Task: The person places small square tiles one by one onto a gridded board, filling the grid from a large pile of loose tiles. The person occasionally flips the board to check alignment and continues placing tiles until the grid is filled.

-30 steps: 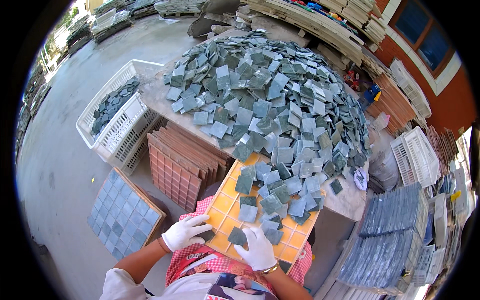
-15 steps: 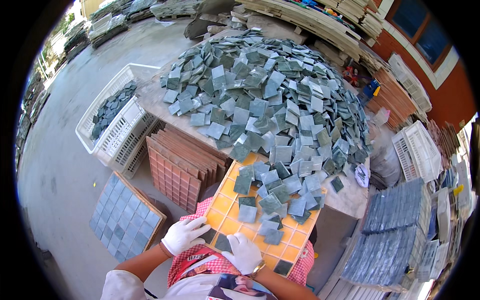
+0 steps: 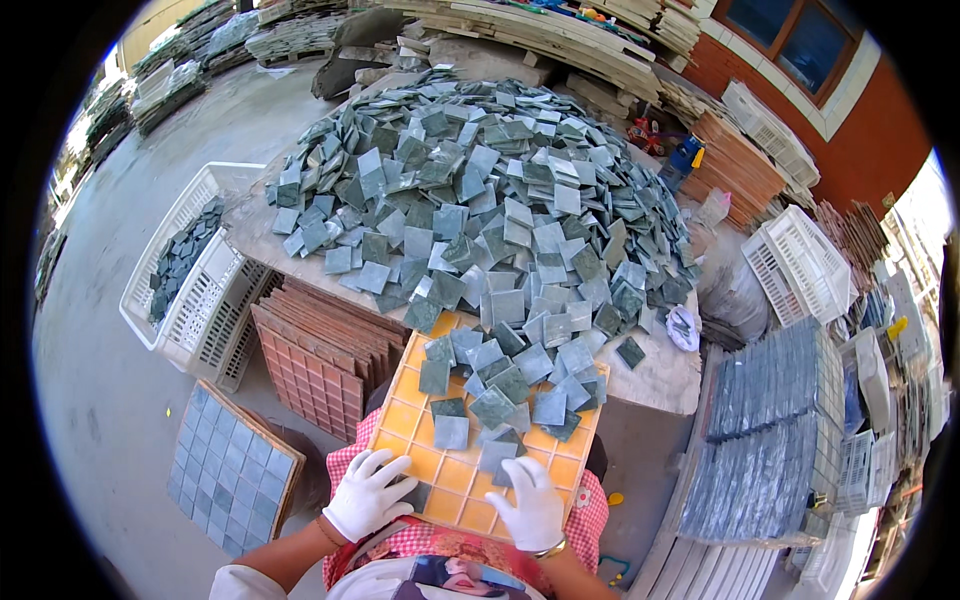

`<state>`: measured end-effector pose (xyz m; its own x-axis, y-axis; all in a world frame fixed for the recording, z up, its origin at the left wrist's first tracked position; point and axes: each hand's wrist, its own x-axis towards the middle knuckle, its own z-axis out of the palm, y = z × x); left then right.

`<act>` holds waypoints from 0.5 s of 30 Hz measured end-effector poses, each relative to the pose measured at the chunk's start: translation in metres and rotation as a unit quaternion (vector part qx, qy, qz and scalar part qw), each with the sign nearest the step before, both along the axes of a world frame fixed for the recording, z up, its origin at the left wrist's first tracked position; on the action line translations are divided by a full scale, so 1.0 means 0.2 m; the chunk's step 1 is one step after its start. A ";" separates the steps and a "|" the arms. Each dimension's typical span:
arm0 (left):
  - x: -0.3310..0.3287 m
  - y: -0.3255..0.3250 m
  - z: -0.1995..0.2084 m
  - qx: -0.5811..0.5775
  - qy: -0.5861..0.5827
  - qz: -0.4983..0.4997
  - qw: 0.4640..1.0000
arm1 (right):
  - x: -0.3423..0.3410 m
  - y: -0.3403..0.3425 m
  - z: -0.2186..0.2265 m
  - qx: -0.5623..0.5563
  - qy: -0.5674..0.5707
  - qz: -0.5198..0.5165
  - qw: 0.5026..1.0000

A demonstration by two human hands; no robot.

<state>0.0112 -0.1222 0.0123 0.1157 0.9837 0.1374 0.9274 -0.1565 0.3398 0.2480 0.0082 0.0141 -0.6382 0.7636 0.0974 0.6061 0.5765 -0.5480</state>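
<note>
A yellow-orange gridded tray [image 3: 405,418] lies in front of me, its far part covered by loose grey-green stone tiles [image 3: 493,407]. My left hand [image 3: 370,495], in a white glove, rests at the tray's near left corner with fingers spread. Beneath its fingertips a dark tile [image 3: 417,496] sits in a near cell. Over the near right side, my right hand [image 3: 532,503], also gloved, has its fingers apart. Its fingertips are by a loose grey tile [image 3: 496,457]; whether they touch it I cannot tell. The right hand hides the near right corner cells.
A large heap of stone tiles [image 3: 480,200] covers the table beyond the tray. Left are a white crate [image 3: 215,290] of tiles, upright reddish gridded trays [image 3: 310,360] and a tile-filled panel [image 3: 230,465]. Wrapped tile stacks [image 3: 765,430] and white crates [image 3: 800,262] stand right.
My right hand has moved right and away from the dark tile near my left fingers, toward the loose tiles. My left hand stays at the corner. The whole view has shifted.
</note>
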 end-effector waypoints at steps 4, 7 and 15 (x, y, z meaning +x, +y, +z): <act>0.06 0.14 -0.01 0.020 -0.039 0.026 0.999 | 0.08 0.13 -0.10 0.020 0.008 0.017 1.000; 0.10 0.31 -0.03 0.066 -0.040 0.078 0.994 | 0.11 0.15 -0.13 0.010 0.027 0.027 0.999; 0.10 0.43 -0.10 0.020 -0.032 0.084 0.996 | 0.09 0.14 -0.10 -0.014 0.026 0.029 0.999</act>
